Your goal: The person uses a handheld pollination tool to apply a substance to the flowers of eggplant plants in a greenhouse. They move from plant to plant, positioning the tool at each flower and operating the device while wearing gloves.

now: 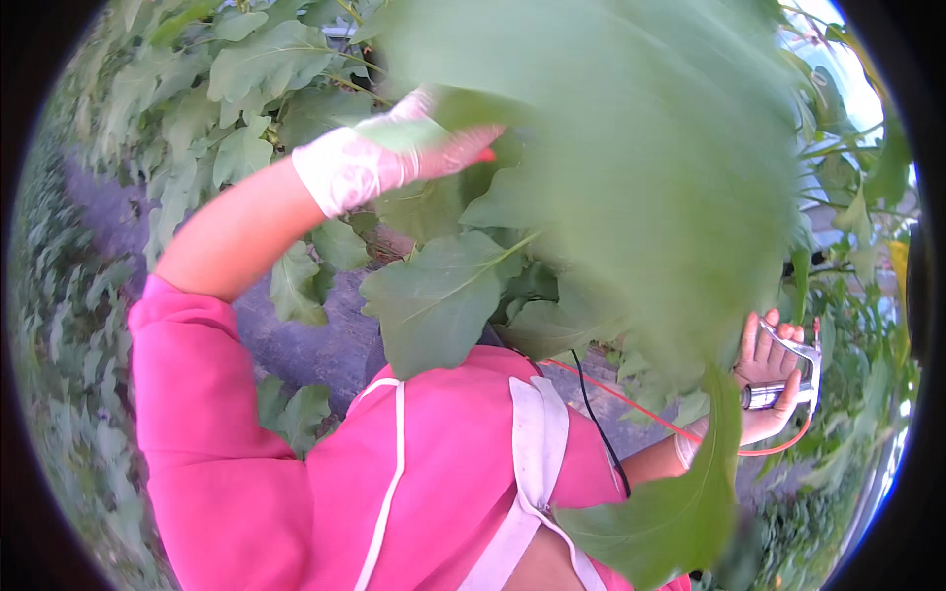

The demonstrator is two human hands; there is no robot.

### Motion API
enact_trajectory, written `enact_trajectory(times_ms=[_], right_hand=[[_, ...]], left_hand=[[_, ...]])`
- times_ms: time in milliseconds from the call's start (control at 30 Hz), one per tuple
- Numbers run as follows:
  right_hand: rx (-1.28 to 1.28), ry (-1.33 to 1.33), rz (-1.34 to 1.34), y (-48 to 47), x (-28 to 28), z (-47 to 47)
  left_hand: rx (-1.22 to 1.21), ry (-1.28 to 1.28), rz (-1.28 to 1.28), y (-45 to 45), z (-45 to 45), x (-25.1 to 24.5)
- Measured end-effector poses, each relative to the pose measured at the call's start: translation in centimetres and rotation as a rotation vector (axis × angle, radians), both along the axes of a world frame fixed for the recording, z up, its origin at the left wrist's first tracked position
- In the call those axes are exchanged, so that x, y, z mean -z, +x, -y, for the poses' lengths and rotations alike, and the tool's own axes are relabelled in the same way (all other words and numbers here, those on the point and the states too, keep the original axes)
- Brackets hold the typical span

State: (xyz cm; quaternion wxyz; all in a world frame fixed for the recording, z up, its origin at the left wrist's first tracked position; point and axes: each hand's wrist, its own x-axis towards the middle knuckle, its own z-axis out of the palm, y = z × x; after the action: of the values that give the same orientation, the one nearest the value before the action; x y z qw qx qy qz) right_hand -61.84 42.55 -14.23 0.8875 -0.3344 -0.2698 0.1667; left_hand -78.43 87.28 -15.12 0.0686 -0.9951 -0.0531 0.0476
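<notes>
My left hand [392, 159], in a thin whitish glove, reaches up among broad lobed leaves that look like eggplant. A leaf crosses in front of it and hides part of the fingers; whether they grip anything cannot be told. A small red thing [485, 155] shows by the fingertips. Out at the right, my right hand [768, 377], gloved too, faces palm up and holds a metal spray gun [811, 362] with a silver cylinder. From the gun's lower end a thin red hose [665, 422] runs back toward my body. One blurred large leaf [650, 148] covers much of the upper middle.
Dark ground sheet [318, 354] lies between rows of leafy plants [81, 414]. Several leaves [443, 295] hang close to my chest. One leaf [665, 502] crosses before my right forearm. A black cord [595, 406] hangs by my pink top [443, 473].
</notes>
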Motion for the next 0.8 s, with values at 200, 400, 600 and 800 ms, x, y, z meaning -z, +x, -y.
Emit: enact_trajectory(times_ms=[200, 400, 600, 800], right_hand=[[0.564, -0.069, 0.182, -11.5, -3.2, 1.4], [0.99, 0.231, 0.187, -24.0, -7.0, 3.2], [1.287, 0.067, 0.594, -31.3, -9.0, -3.5], [0.546, -0.43, 0.484, -28.9, -2.2, -17.1]], left_hand=[[0.015, -0.12, 0.591, -4.6, -1.4, 8.2], [-0.35, -0.554, 0.601, -8.7, -2.2, 14.5], [-0.091, -1.258, 0.57, -9.1, 5.9, 17.3], [0.111, -1.501, 0.294, -6.8, 13.4, 15.6]])
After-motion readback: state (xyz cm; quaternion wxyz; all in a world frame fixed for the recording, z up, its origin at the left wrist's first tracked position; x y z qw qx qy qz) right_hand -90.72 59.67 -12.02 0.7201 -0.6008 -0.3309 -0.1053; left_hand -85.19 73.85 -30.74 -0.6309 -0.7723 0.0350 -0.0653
